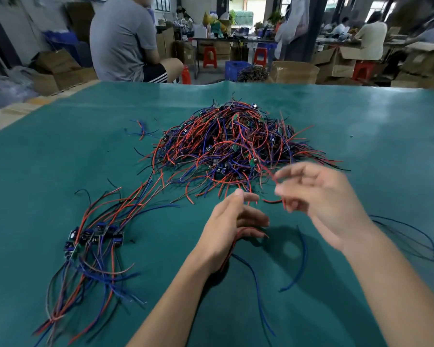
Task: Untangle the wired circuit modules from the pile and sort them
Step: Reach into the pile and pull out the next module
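Note:
A tangled pile of red, blue and black wired circuit modules (238, 144) lies in the middle of the green mat (60, 151). At the left, several sorted modules (95, 237) lie side by side, their wires fanned out. My right hand (318, 199), blurred by motion, pinches a red wire (268, 171) that runs up to a module at the pile's near edge. Lower and nearer, my left hand (232, 226) holds red and blue wires (251, 269); they hang below its palm and trail over the mat.
Loose blue and black wires (409, 234) lie at the right, and a small wire bundle (142, 130) left of the pile. Beyond the table's far edge sits a person in a grey shirt (125, 38), with cardboard boxes, red stools and other workers behind.

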`<state>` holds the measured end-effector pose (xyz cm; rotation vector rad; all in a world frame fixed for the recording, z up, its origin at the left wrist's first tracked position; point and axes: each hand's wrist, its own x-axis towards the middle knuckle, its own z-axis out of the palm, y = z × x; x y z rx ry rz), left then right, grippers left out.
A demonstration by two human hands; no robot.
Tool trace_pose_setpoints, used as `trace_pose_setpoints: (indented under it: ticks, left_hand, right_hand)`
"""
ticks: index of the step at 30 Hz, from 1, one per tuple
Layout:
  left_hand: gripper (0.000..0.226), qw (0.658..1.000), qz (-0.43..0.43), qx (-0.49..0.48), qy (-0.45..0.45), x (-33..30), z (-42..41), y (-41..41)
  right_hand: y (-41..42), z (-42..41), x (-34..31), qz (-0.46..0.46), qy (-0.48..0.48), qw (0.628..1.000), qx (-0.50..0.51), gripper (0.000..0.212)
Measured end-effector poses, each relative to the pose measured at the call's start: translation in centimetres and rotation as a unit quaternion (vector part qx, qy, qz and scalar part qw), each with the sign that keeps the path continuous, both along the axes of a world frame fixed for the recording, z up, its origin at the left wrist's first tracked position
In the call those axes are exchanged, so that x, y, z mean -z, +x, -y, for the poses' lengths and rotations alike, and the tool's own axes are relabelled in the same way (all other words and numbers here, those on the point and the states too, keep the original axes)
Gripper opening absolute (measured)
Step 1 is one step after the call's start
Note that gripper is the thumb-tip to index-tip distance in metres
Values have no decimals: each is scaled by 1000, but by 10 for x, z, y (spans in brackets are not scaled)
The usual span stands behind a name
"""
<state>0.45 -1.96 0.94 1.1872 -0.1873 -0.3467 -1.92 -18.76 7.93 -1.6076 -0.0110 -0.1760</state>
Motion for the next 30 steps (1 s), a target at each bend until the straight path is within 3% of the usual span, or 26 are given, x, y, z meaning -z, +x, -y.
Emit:
trace_pose_setpoints:
  ticks: [3,7,10,13,18,22,24,26,30]
  left_hand:
    - [47,1000,-3,3,-2,-1,0,1]
    - [17,999,32,10,43,3,-1,-1]
    - [12,997,47,3,57,2,-4,-1]
    - [14,997,55,-2,60,1,-5,-1]
    - [13,996,67,23,57,1,-5,-2]
    - [16,991,91,50,83,1,-6,-4]
    - [18,992,84,51,84,0,-6,-4]
    - [18,991,91,57,86,-1,-7,-4]
    - [20,980,140,49,134,-2,-6,-6]
  right_hand:
    - [-17,-6,20,-54,-22,991,-117,25]
    - [-26,-16,35,-99,-74,974,-191,17]
    - [-28,-20,38,-115,-110,957,-242,16]
    - [-24,-17,39,-107,-108,971,-186,15]
    - [-11,-3,50,-56,-102,991,71,19]
    - [-10,-3,49,-33,23,998,47,7]
    - [-10,-3,48,-24,53,998,36,18]
    - [-10,-4,49,-28,63,997,38,30]
    - [-9,-8,55,-31,52,998,10,20]
